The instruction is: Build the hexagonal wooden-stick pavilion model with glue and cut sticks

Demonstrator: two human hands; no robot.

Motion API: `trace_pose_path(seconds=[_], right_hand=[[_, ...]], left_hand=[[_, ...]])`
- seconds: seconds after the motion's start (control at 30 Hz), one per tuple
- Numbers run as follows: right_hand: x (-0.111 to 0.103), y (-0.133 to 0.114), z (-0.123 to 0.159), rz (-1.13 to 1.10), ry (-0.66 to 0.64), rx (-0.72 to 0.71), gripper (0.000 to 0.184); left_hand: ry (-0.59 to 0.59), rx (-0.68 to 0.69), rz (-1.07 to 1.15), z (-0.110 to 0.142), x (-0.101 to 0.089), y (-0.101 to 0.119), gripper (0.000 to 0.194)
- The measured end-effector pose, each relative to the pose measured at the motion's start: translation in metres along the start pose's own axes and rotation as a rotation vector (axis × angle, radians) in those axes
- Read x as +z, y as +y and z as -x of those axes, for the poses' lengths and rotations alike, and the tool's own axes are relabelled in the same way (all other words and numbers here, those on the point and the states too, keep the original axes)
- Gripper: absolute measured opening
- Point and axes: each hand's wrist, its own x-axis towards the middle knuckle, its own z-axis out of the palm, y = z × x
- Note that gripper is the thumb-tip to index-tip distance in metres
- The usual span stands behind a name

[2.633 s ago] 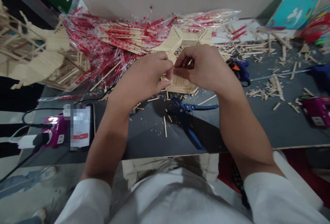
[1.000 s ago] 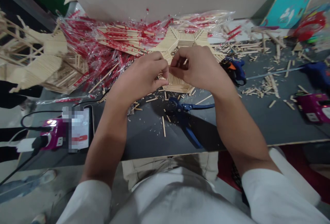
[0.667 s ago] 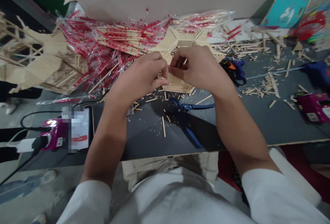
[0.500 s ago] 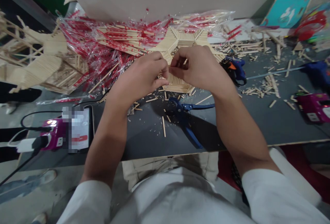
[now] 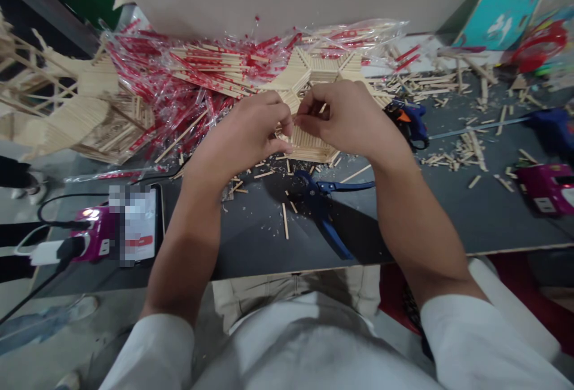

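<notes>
A structure of pale wooden sticks (image 5: 313,149), laid side by side in panels around a centre, lies on the dark table. My left hand (image 5: 251,136) is over its left side, fingers curled and the thumb near the fingertips. From the right, my right hand (image 5: 343,116) bends over the same structure, its fingertips pinched together close to the left hand's. Whatever either hand grips between the fingertips is too small or hidden to name. In front of the structure lies a pair of blue-handled cutters (image 5: 320,207), beside a loose stick (image 5: 285,221).
Behind are many sticks in red-printed plastic wrappers (image 5: 179,88). A blue glue gun (image 5: 410,121) lies right of my right hand, among stick offcuts (image 5: 461,154). A phone (image 5: 141,225) and a purple power adapter (image 5: 96,231) with cables sit at left, below another stick structure (image 5: 89,118).
My hands stay over the structure with almost no visible movement; the left thumb has dropped slightly. At the far left, a person's feet have shifted.
</notes>
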Motion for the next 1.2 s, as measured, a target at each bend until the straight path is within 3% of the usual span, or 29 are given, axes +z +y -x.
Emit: trace_pose_path(seconds=[0.23, 0.5, 0.93, 1.07, 1.2], right_hand=[[-0.001, 0.003, 0.000, -0.003, 0.007, -0.014, 0.015], [0.005, 0.000, -0.001, 0.015, 0.024, 0.020, 0.004], [0.003, -0.004, 0.001, 0.014, 0.013, 0.046, 0.009], [-0.001, -0.002, 0.001, 0.001, 0.002, 0.023, 0.010], [-0.012, -0.008, 0.007, -0.021, 0.088, -0.016, 0.016]], left_hand=[[0.006, -0.029, 0.018, 0.002, -0.001, -0.002, 0.021], [0.027, 0.001, -0.010, 0.001, 0.000, -0.002, 0.019], [-0.002, -0.036, 0.001, 0.001, -0.001, -0.001, 0.017], [-0.009, -0.044, -0.005, 0.001, -0.004, 0.002, 0.020], [0.009, -0.029, 0.021, 0.003, -0.008, 0.003, 0.023]])
